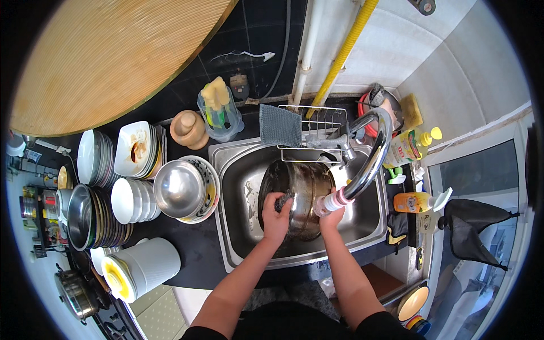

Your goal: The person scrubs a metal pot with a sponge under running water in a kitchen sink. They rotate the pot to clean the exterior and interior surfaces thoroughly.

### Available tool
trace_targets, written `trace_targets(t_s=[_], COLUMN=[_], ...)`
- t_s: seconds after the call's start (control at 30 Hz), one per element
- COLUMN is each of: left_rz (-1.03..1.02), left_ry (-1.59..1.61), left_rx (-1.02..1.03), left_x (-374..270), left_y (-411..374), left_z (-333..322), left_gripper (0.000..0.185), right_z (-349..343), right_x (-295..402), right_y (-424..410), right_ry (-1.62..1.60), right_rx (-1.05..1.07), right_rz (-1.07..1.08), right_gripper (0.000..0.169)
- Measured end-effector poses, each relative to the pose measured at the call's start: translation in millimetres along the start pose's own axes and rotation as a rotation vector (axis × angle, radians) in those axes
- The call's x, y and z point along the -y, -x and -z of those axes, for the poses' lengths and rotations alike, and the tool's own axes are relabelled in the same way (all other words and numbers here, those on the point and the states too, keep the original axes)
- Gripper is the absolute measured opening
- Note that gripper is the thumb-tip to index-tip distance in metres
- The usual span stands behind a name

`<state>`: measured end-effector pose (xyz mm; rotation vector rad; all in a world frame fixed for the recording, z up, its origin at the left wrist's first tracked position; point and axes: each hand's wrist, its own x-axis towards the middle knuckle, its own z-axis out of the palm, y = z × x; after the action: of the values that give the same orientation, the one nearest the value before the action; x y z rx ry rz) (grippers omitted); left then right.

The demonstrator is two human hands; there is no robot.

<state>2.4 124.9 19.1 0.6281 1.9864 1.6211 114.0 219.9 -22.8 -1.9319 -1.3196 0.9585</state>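
A large browned metal pot (312,182) lies tipped on its side in the stainless-steel sink (248,238), its dark round end towards the left. My left hand (275,219) pinches a steel wool scourer (282,201) against the pot near that dark end. On the pot's right side rests my right hand (332,219), which seems to hold the pot; its fingers are partly hidden by the faucet's spray head (329,204). The chrome gooseneck faucet (384,140) arches over the right part of the sink.
A wire rack (312,154) with a grey cloth (280,126) spans the sink's back edge. Left of the sink stand a steel bowl (178,189), white bowls (127,199), stacked plates (131,148) and a white canister (155,261). Soap bottles (406,148) and an orange spray bottle (410,202) line the right.
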Motion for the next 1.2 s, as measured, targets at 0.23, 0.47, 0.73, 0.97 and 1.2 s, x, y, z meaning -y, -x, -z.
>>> trace_targets(t_s=[0.23, 0.47, 0.73, 0.97, 1.2], left_rz=[-0.146, 0.021, 0.055, -0.056, 0.038], left_ry=[-0.058, 0.004, -0.031, -0.030, -0.021], left_rx=[0.047, 0.035, 0.086, 0.019, -0.037], left_x=[11, 11, 31, 27, 46], left_y=[45, 16, 14, -20, -10], left_z=[6, 21, 38, 34, 49], left_gripper=[0.024, 0.022, 0.025, 0.021, 0.024], right_z=[-1, 7, 11, 3, -29], right_x=[-20, -29, -19, 14, 22], right_y=[-15, 11, 27, 27, 39], right_ry=[-0.189, -0.357, -0.594, -0.509, -0.409], right_rx=[0.059, 0.302, 0.407, 0.433, 0.183], right_rz=[0.054, -0.063, -0.327, -0.129, 0.149], right_gripper=[0.030, 0.044, 0.042, 0.028, 0.036])
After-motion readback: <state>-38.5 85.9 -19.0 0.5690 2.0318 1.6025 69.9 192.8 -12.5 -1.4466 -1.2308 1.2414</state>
